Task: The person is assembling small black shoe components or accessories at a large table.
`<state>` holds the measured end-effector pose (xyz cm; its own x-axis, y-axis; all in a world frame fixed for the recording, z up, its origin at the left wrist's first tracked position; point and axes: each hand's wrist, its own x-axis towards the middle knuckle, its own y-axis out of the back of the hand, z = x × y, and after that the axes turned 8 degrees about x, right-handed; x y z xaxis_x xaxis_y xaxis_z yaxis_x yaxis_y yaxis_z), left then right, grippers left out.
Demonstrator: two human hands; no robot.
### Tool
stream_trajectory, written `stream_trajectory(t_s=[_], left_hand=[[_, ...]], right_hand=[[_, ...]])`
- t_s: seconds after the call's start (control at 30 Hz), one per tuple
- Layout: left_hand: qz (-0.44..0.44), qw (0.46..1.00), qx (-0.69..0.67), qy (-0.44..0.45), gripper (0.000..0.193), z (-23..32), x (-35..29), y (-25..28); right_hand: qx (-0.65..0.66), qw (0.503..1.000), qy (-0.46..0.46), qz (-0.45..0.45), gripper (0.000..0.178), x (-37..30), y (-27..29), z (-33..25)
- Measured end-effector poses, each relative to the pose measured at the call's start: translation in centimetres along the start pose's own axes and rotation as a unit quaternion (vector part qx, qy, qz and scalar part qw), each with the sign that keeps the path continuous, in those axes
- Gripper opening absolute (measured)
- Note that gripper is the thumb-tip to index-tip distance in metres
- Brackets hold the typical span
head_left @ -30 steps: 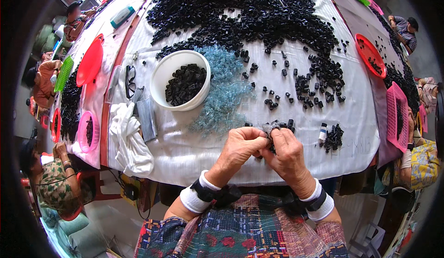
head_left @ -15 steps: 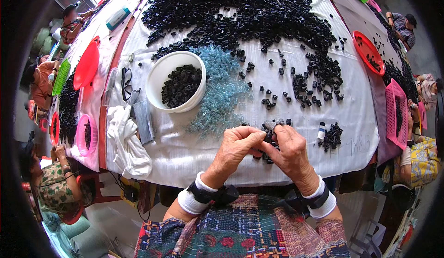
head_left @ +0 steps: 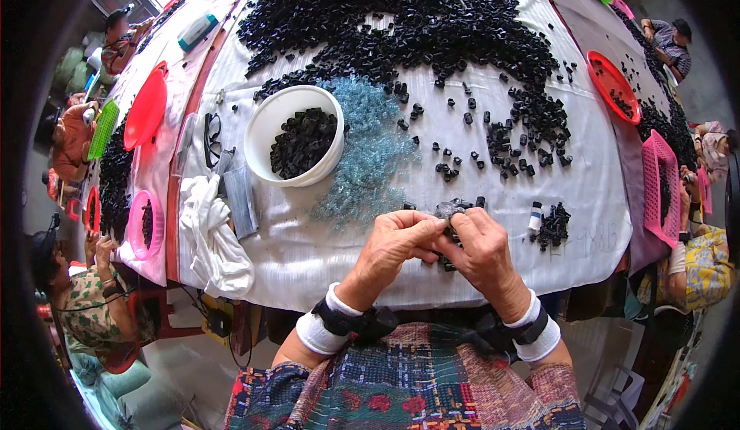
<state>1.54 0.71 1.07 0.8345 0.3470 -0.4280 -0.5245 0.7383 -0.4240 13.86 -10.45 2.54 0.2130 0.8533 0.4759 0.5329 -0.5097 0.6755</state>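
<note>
Nearest to us, we see a many-coloured patterned cloth garment (head_left: 401, 387) across the lap. Above it, we see two white wristbands (head_left: 317, 336) with black straps. Next come the hands, over the near edge of a table covered with a white cloth (head_left: 331, 276). The left hand (head_left: 395, 246) has its thumb and first finger pinched close together. The right hand (head_left: 486, 251) has its fingers bent down close beside it. The fingertips almost meet, but we cannot tell if a tiny bit is between them, because the fingers hide it. Right there, under and just past the fingers, we see a few small, shiny black pieces (head_left: 480, 202) and a little grey, see-through clump (head_left: 449, 209).

On the left lies a crumpled white cloth (head_left: 212, 241). On the right, a small white bottle (head_left: 535, 219) stands beside a little pile of thin black bits (head_left: 553, 228). Farther off, we see a round white plastic tub (head_left: 257, 151), partly filled with black chunks (head_left: 302, 143). Touching its right side is a heap of pale blue, see-through bits (head_left: 366, 148). Black-framed glasses (head_left: 212, 138) lie left of the tub. Farthest of all, we see a huge spread of shiny black pieces (head_left: 401, 29).
</note>
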Motion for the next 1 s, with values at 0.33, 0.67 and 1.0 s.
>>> stream_trajectory(t_s=[0.33, 0.67, 1.0], left_hand=[[-0.005, 0.999, -0.037, -0.007, 0.017, -0.6, 0.8, -0.1], [0.029, 0.996, -0.081, -0.021, 0.014, -0.4, 1.3, -0.8], [0.037, 0.998, 0.024, -0.048, 0.010, 0.0, 1.2, -0.5]], right_hand=[[0.048, 0.998, -0.008, 0.046, 0.029, 0.0, -0.5, 0.3], [0.039, 0.996, 0.019, 0.073, 0.031, 0.2, -1.0, 0.8], [-0.018, 1.000, -0.005, -0.002, 0.039, 0.6, 0.3, 0.8]])
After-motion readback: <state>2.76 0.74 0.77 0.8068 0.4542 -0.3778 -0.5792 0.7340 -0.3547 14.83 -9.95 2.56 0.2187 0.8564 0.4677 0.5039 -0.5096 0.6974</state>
